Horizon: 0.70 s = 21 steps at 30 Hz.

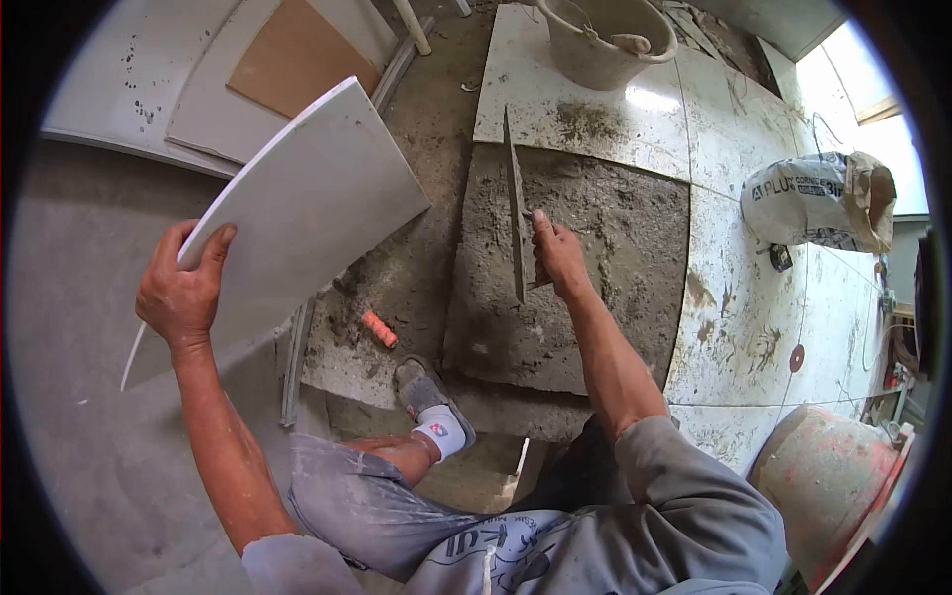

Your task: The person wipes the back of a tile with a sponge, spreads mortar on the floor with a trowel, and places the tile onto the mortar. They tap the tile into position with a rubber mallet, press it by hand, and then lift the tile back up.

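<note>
White slab (307, 188), raised at left, a gap between its corner and the trowel (515, 213); trowel blade edge-on over the mortar bed (625, 248), contact not discernible; bed bordered right and beyond by floor tiles (732, 327), bucket (595, 61) on the far ones; left hand (186, 288) pinching the slab's edge, thumb on its face; right hand (563, 260), outstretched, wrapped around the trowel's handle.

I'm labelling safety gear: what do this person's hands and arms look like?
The left hand and right hand are bare, with no gloves or wristwatch showing. The left forearm and right forearm are uncovered too. The left sleeve and right sleeve are grey, loose and short.
</note>
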Available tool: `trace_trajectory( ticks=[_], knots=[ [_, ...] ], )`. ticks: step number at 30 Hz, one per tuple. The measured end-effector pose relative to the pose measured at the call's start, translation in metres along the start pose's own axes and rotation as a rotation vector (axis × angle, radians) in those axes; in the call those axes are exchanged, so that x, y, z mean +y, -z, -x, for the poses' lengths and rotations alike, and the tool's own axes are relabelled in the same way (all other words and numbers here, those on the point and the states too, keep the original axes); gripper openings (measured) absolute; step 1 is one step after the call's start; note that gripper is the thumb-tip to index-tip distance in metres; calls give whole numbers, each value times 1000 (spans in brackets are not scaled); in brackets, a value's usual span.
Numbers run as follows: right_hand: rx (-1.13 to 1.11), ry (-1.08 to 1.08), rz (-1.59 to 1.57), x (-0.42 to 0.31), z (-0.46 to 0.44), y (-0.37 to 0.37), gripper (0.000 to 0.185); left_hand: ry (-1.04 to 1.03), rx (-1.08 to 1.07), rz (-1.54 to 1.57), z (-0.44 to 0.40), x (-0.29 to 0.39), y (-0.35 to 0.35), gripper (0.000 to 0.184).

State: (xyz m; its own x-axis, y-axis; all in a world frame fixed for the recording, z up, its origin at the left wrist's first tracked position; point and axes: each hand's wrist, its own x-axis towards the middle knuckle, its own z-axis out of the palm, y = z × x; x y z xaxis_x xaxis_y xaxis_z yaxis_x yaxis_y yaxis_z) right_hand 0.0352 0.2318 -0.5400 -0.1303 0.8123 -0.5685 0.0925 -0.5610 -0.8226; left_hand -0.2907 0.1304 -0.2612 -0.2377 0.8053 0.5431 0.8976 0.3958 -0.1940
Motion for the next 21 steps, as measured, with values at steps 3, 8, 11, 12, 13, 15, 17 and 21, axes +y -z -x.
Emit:
trace_trajectory(
  ticks=[3,8,11,12,13,15,17,21],
  knots=[
    [-30,131,-96,-1,-7,-4,51,2,-8,3,0,-3,-1,41],
    [75,0,397,79,-59,9,46,2,-9,18,2,-2,1,43],
    [74,108,76,40,-22,7,50,8,-14,4,0,-4,0,44],
    [13,95,-31,27,-8,7,54,17,-6,-1,1,-3,-1,44],
    [18,96,-28,43,-19,9,54,17,-6,5,2,-4,-2,44],
    [158,147,276,91,-59,8,65,29,-32,8,-1,-7,-3,44],
    [104,19,359,82,-51,10,62,21,-22,0,-1,-5,0,44],
    [-3,-27,88,49,-19,10,57,17,-2,11,0,-2,0,46]
  ],
)
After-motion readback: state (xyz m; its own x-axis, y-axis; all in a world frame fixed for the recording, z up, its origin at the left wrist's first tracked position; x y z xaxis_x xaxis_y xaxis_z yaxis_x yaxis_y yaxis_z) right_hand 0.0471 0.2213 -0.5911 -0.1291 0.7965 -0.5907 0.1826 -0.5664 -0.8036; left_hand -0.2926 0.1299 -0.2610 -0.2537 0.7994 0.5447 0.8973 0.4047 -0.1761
